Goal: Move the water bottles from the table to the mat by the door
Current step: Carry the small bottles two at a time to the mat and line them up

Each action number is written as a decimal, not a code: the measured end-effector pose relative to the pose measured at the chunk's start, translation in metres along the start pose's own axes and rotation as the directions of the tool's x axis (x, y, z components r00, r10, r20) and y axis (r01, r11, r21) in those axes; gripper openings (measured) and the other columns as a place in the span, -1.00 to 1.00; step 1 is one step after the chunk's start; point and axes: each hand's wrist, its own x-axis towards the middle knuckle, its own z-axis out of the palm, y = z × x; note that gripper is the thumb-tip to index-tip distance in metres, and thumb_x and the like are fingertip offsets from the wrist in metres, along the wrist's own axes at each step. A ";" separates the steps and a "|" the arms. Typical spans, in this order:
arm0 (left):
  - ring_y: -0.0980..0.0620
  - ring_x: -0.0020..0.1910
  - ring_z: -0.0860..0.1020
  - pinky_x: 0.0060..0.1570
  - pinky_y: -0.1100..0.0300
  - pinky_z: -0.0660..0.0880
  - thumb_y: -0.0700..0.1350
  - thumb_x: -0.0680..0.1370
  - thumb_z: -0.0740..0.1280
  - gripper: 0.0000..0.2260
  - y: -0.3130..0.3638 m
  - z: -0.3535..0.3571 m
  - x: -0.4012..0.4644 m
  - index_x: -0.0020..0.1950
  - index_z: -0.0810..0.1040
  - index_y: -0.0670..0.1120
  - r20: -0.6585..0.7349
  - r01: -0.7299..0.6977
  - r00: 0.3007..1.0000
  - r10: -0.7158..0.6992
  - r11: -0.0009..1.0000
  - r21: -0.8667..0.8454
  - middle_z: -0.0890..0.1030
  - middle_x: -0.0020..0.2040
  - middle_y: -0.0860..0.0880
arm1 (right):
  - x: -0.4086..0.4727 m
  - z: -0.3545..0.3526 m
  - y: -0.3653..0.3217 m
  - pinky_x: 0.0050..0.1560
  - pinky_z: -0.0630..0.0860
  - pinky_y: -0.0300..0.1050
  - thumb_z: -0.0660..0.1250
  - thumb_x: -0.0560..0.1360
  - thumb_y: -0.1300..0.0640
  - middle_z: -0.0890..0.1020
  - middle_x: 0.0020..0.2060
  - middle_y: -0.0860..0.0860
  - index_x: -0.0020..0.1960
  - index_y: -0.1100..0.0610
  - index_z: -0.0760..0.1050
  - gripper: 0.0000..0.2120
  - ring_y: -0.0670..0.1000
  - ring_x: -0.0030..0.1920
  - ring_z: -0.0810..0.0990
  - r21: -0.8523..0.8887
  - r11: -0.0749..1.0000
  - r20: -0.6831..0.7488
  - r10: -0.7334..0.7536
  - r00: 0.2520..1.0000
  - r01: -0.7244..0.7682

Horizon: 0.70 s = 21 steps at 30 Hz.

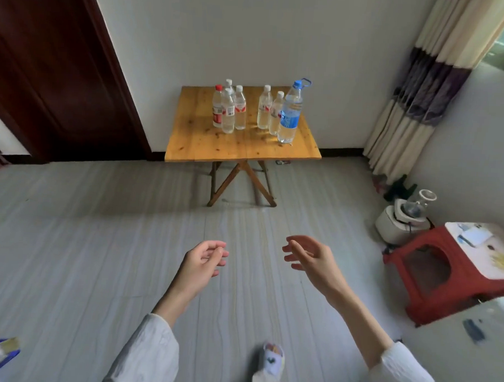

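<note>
The person stands well back from a small wooden folding surface (241, 144) set against the far wall, just right of a dark wooden door (48, 75). Seven water bottles stand upright on it in two clusters: four small ones (230, 109) on the left, and on the right two small ones (270, 110) just beside a taller bottle with a blue cap and label (290, 111). None has been moved yet, by the look of it, and no mat shows in this view.

Both hands hang in the near foreground above the grey floor (98, 242), well apart from the bottles. The left hand (203, 261) has its fingers loosely curled and holds nothing; the right hand (308, 257) has a spread, relaxed grip, also with nothing in it.

The step in hand looks like the approach, before the first pick-up. The next move calls for walking to the surface and taking a bottle round its body in each hand. The bottles stand close together, so reaching into a cluster could knock a neighbour over; the outer ones seem the easier start. A red stool (432, 268) sits at the right.
</note>
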 end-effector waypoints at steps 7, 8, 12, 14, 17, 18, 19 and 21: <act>0.06 -0.02 0.58 -0.04 0.20 0.53 -0.14 0.57 0.18 -0.86 0.039 0.016 0.157 0.02 0.50 0.01 -0.038 -0.010 0.999 0.011 1.000 0.026 0.61 -0.03 0.01 | 0.173 -0.025 -0.030 -0.01 0.57 -0.07 0.21 0.53 0.09 0.65 -0.10 0.06 0.06 0.11 0.50 -0.82 -0.04 -0.13 0.63 -0.077 0.994 0.060 -0.067 0.996 0.071; 0.07 -0.03 0.58 -0.05 0.21 0.53 -0.14 0.57 0.18 -0.86 0.049 0.018 0.179 0.01 0.50 0.03 -0.036 -0.021 0.999 0.022 0.999 0.031 0.61 -0.03 0.02 | 0.196 -0.030 -0.038 0.00 0.57 -0.08 0.21 0.53 0.07 0.65 -0.10 0.05 0.05 0.10 0.50 -0.83 -0.05 -0.13 0.63 -0.093 0.992 0.064 -0.081 0.995 0.087; 0.11 -0.03 0.59 -0.02 0.20 0.53 -0.13 0.57 0.18 -0.86 0.078 0.019 0.254 -0.01 0.50 0.07 -0.052 -0.037 0.998 0.038 0.999 0.029 0.61 -0.03 0.04 | 0.278 -0.042 -0.064 0.03 0.57 -0.08 0.22 0.52 0.06 0.65 -0.11 0.02 -0.01 0.04 0.50 -0.88 -0.08 -0.12 0.64 -0.110 0.986 0.081 -0.114 0.990 0.122; 0.11 -0.03 0.58 -0.03 0.21 0.53 -0.12 0.57 0.18 -0.86 0.082 0.019 0.286 0.00 0.50 0.06 -0.065 -0.025 0.997 0.027 0.999 0.029 0.61 -0.02 0.04 | 0.312 -0.041 -0.068 0.04 0.57 -0.06 0.22 0.51 0.06 0.65 -0.12 0.01 -0.04 0.00 0.49 -0.91 -0.08 -0.13 0.64 -0.119 0.984 0.106 -0.116 0.988 0.129; 0.11 -0.02 0.58 -0.09 0.27 0.51 -0.12 0.57 0.17 -0.86 0.079 0.020 0.330 0.04 0.49 0.03 -0.054 0.016 0.998 -0.015 0.999 0.029 0.60 -0.01 0.04 | 0.360 -0.034 -0.069 0.07 0.57 0.00 0.22 0.52 0.07 0.64 -0.12 0.01 -0.04 0.01 0.49 -0.91 -0.07 -0.12 0.64 -0.135 0.986 0.131 -0.085 0.988 0.103; 0.11 -0.02 0.58 -0.10 0.28 0.50 -0.12 0.57 0.17 -0.86 0.077 0.019 0.343 0.05 0.49 0.03 -0.044 0.031 0.999 -0.029 0.999 0.029 0.60 -0.01 0.04 | 0.374 -0.030 -0.070 0.07 0.57 0.01 0.22 0.52 0.07 0.64 -0.12 0.00 -0.03 0.02 0.49 -0.91 -0.06 -0.12 0.64 -0.140 0.986 0.136 -0.074 0.988 0.093; 0.11 -0.02 0.58 -0.11 0.29 0.50 -0.11 0.57 0.18 -0.86 0.075 0.016 0.360 0.05 0.49 0.02 -0.038 0.044 0.998 -0.043 0.999 0.029 0.60 -0.01 0.04 | 0.393 -0.025 -0.071 0.07 0.57 0.02 0.22 0.52 0.07 0.65 -0.13 0.01 -0.03 0.02 0.49 -0.90 -0.05 -0.12 0.64 -0.144 0.986 0.140 -0.063 0.988 0.084; 0.09 -0.02 0.59 -0.11 0.28 0.51 -0.11 0.57 0.18 -0.87 0.073 0.008 0.399 0.04 0.49 0.02 -0.037 0.062 0.997 -0.061 0.998 0.031 0.60 -0.01 0.03 | 0.431 -0.013 -0.075 0.06 0.57 0.02 0.22 0.52 0.08 0.66 -0.13 0.04 -0.03 0.06 0.51 -0.88 -0.03 -0.12 0.64 -0.150 0.986 0.143 -0.051 0.988 0.072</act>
